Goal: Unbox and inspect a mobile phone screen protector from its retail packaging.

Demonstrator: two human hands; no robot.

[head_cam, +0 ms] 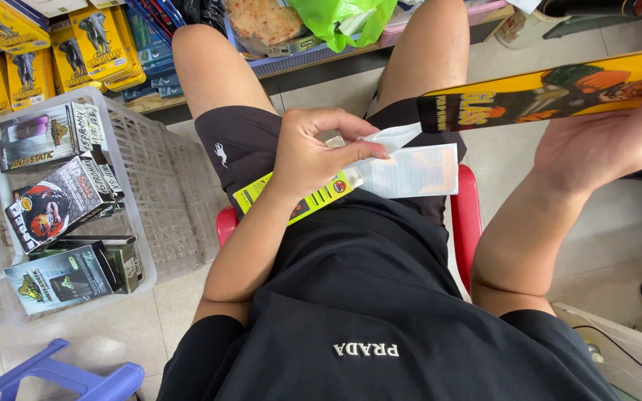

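A pale tiled floor [618, 215] is spreading under a red plastic stool [468, 215], on which a person in a black shirt and black shorts is sitting, with low shelves of stock lining the far edge.

Across the lap, a clear, glossy flat plastic sleeve [417, 171] is lying with a yellow-green printed card strip [291, 197] running out from under it. The left hand [313, 152] is hovering over that sleeve, its fingers [362, 145] pinching together on a small white paper-like tab [395, 135] at the sleeve's upper edge, seemingly because that corner gives the only loose bit to grip; a small silvery piece is also peeking from under the palm (too hidden to identify).

The right hand [603, 141] is holding a long, flat yellow cardboard package [551, 93] with a dark end and cartoon-style printing, fingers spread flat beneath it and the thumb hidden, so the card is resting tilted edge-on above the right thigh, probably kept aloft to leave the lap free.

To the left, a white perforated plastic basket [165, 193] is sitting on the floor, holding several slim printed boxes [61, 200] standing upright on their edges. Beyond it, yellow boxes [98, 44] are stacked on a shelf, and a blue plastic stool [68, 375] is showing at the lower corner.
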